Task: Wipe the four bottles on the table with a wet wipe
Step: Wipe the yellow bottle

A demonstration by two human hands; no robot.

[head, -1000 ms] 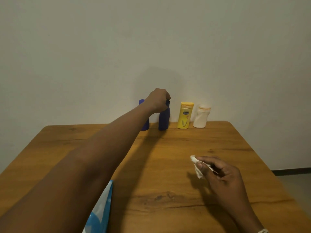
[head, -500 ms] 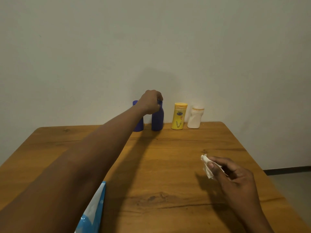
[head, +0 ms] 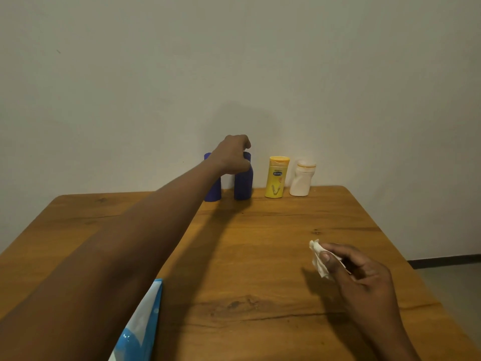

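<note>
At twelve o'clock on the wooden table (head: 273, 256), against the wall, we see four bottles in a row. Our left hand (head: 234, 155) curls over the top of the second blue bottle (head: 243, 185), gripping its neck; the first blue bottle (head: 214, 187) stands just beside it at nine o'clock, partly hidden by the forearm. At three o'clock stand the yellow bottle (head: 276, 178), its dark oval label too small to read, and the white bottle (head: 302, 179). Our right hand (head: 364, 274) pinches the wet wipe (head: 318, 259) between thumb and fingertips, at four o'clock above the table. A blue-and-white packet (head: 140, 327) lies at seven o'clock.
</note>
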